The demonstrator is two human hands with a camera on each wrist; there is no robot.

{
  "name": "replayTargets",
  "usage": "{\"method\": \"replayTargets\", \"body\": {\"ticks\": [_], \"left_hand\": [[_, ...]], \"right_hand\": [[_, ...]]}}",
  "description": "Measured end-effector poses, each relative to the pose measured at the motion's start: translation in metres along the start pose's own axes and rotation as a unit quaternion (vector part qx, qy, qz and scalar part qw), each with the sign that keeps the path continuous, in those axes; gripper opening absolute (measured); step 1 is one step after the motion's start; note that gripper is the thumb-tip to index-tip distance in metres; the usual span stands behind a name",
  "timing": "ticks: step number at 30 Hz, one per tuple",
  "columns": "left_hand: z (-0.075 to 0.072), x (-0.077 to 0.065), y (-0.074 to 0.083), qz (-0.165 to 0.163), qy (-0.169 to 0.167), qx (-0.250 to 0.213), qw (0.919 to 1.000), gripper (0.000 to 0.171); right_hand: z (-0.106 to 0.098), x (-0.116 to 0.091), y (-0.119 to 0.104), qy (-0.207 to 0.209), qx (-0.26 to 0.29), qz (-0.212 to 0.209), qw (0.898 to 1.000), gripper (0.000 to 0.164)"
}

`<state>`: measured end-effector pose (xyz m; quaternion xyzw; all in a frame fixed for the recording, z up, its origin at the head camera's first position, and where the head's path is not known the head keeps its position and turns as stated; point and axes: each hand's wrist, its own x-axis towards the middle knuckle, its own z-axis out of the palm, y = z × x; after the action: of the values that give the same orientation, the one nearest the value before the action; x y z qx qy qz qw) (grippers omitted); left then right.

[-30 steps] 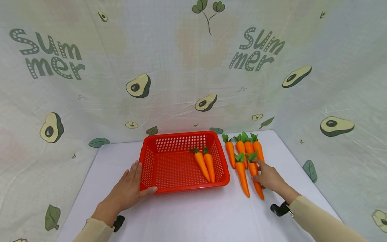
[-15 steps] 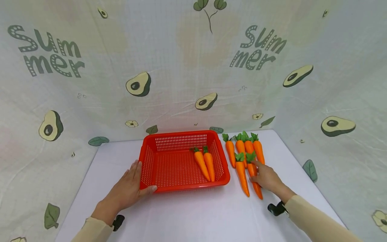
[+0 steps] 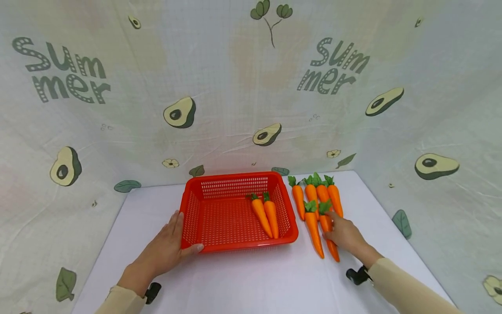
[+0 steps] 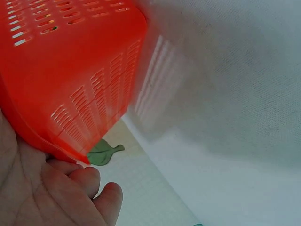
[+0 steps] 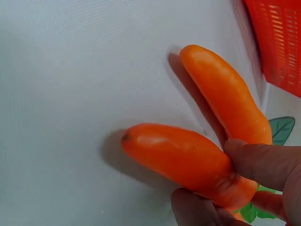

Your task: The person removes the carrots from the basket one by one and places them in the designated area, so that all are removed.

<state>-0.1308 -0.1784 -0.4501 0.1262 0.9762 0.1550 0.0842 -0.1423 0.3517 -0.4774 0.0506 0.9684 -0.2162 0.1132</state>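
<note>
Nearest, beige sleeves (image 3: 408,285) are extended over the white tabletop (image 3: 243,283), and a black fitting (image 3: 357,275) is worn at each wrist.

Toward the right edge of the tabletop, one orange carrot (image 3: 333,250) is gripped by the right hand (image 3: 346,233); thumb and fingers are closed on its sides near the leafy end. Its tip is pointed toward the near edge. Whether it is lifted clear of the tabletop cannot be determined. A second carrot (image 3: 314,231), similarly oriented, is located just beside it, on the basket side.

Toward the left edge, the left hand (image 3: 162,248) is laid against a red perforated basket (image 3: 243,247): the fingers are extended along its left side, and the thumb is spread onto the near rim at the corner. Nothing is lifted by this hand.

Within the basket, two carrots (image 3: 272,219) are placed side by side near the right wall, green tops toward the far edge.

Toward the far right corner of the tabletop, four carrots (image 3: 298,201) are arranged in a row. Beyond the far edge, a cloth (image 3: 227,87) printed with avocados and "Summer" lettering is hung.
</note>
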Motion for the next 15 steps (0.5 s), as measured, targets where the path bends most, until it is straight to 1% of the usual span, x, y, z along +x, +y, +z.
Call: {"method": "replayTargets", "body": {"ticks": [4, 15], "left_hand": [[-0.0006, -0.0002, -0.0002, 0.002, 0.004, -0.001, 1.0, 0.126], [-0.0006, -0.001, -0.0004, 0.001, 0.004, -0.001, 1.0, 0.127]], "right_hand": [[-0.0005, -0.0003, -0.0021, 0.009, -0.01, -0.011, 1.0, 0.074], [-0.003, -0.0018, 0.0001, 0.016, -0.01, -0.013, 1.0, 0.077]]}}
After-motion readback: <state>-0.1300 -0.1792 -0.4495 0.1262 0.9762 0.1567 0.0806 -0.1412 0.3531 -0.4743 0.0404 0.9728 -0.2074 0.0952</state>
